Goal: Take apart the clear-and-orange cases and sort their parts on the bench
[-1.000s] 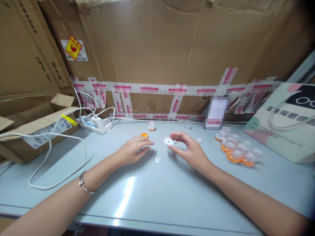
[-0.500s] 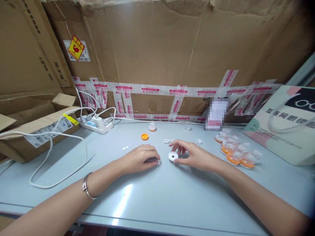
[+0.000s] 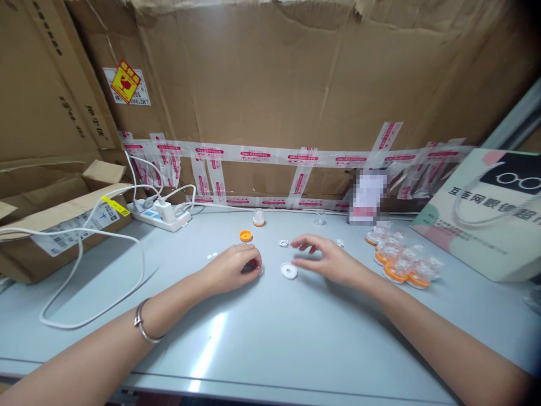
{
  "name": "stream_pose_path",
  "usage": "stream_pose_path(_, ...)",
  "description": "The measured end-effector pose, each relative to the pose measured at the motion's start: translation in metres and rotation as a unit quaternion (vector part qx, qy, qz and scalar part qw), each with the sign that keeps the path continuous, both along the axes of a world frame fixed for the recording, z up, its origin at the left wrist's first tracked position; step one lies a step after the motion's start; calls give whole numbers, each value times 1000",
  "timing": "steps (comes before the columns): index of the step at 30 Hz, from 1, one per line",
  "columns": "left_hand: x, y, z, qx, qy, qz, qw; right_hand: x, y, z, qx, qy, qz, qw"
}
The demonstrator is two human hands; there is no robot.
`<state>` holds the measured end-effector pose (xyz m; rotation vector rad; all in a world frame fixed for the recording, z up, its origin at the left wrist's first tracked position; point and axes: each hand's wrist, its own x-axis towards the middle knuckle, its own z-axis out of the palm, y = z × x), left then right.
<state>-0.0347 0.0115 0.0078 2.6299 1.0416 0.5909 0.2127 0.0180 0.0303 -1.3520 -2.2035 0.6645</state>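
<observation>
My left hand (image 3: 233, 270) rests low over the table with thumb and fingers pinched together. A small clear piece (image 3: 261, 272) shows at its fingertips; most of it is hidden. Flat on the table to its right lies a white ring-shaped disc (image 3: 289, 276) with a hole in the middle. My right hand (image 3: 328, 259) is just right of the disc, fingers apart and holding nothing. Behind the disc is a small white openwork part (image 3: 283, 243); another white part (image 3: 338, 243) is partly behind my right hand. An orange round cap (image 3: 245, 235) lies beyond my left hand.
Two small white discs (image 3: 212, 256) lie left. At the back stand a clear domed piece with an orange base (image 3: 258, 218) and a clear cup (image 3: 320, 218). Several clear-and-orange assemblies (image 3: 397, 270) cluster right, near a paper bag (image 3: 482, 225). A power strip (image 3: 163, 217) and looping white cable (image 3: 141, 270) are left.
My right hand has let go of the white disc, which was tilted in its fingers and now lies flat. My left hand has drawn slightly left, away from the disc.
</observation>
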Motion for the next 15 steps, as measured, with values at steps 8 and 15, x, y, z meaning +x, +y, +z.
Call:
stream_pose_path(8,1,-1,1,-8,7,-7,1000,3,27,-30,111,-59,76,989)
stream_pose_path(15,0,-1,2,-8,5,-10,1000,0,24,-35,97,-125,120,980)
